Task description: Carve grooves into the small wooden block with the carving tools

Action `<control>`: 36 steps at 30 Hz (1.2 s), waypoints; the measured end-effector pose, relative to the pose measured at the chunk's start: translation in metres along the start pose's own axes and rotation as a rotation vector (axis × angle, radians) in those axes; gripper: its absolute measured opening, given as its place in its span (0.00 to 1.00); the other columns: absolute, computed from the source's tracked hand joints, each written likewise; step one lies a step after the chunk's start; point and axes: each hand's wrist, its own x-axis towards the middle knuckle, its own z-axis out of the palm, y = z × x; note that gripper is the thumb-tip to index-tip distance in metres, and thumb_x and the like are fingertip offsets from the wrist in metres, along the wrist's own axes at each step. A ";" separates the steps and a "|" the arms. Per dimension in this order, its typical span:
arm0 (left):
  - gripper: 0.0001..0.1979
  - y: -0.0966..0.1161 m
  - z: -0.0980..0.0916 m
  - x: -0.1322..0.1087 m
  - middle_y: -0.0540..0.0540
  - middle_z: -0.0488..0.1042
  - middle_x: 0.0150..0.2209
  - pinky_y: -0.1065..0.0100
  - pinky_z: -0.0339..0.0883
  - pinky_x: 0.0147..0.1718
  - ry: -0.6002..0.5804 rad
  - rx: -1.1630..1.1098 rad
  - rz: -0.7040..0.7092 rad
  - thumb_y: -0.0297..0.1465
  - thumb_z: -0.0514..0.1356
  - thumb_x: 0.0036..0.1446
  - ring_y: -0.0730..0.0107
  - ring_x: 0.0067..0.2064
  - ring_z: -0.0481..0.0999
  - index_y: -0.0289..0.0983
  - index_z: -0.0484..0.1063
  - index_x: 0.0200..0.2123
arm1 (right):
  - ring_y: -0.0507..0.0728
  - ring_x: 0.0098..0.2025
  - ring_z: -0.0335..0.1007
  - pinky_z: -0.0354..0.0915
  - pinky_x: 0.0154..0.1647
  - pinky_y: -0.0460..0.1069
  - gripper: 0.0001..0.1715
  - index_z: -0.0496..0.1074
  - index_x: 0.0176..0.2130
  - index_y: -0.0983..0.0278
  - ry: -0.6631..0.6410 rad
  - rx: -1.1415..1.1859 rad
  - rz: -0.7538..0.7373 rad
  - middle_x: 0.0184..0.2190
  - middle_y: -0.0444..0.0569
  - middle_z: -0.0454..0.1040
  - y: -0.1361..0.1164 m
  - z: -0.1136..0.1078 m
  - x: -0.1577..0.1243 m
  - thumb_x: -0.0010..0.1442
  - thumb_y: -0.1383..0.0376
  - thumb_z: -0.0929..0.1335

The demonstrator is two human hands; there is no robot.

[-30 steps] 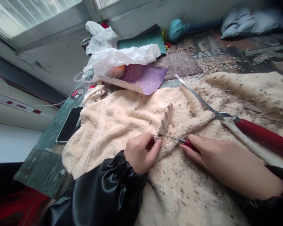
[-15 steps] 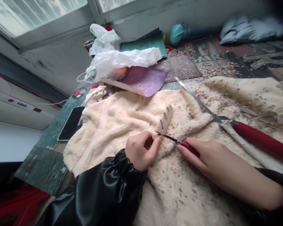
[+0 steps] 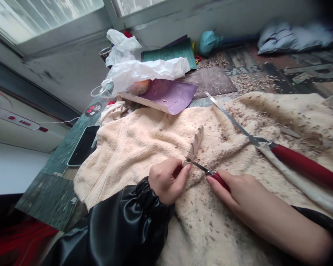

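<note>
Pinched in my left hand (image 3: 170, 180) is the near end of a flat, pale wooden piece (image 3: 195, 143) with several notches along one edge. My right hand (image 3: 234, 188) is closed around the red handle of a small carving knife (image 3: 201, 167). The knife's dark, thin blade touches the wood just beyond my left thumb. Beneath both hands lies a cream towel (image 3: 133, 147), rumpled and strewn with brown shavings. A long, straight metal blade (image 3: 230, 117) with a large red handle (image 3: 305, 164) rests on the towel to the right.
A phone (image 3: 84, 146) lies on the table at left. Behind the towel are a purple sheet (image 3: 172, 94), a white plastic bag (image 3: 152, 70) and a green sheet (image 3: 169, 51). Wood shavings (image 3: 258, 82) cover the back right of the table. A teal bundle (image 3: 208, 42) stands by the wall.
The knife and my right hand have shifted slightly left and down. The wooden piece has tilted a little in my left hand, which has moved slightly right.
</note>
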 end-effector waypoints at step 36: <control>0.09 -0.002 0.006 0.001 0.53 0.69 0.15 0.77 0.58 0.17 0.124 -0.011 0.028 0.29 0.61 0.52 0.81 0.16 0.65 0.33 0.72 0.21 | 0.55 0.24 0.69 0.58 0.26 0.49 0.24 0.64 0.28 0.60 0.020 -0.022 -0.030 0.22 0.45 0.72 0.008 -0.015 0.004 0.65 0.49 0.54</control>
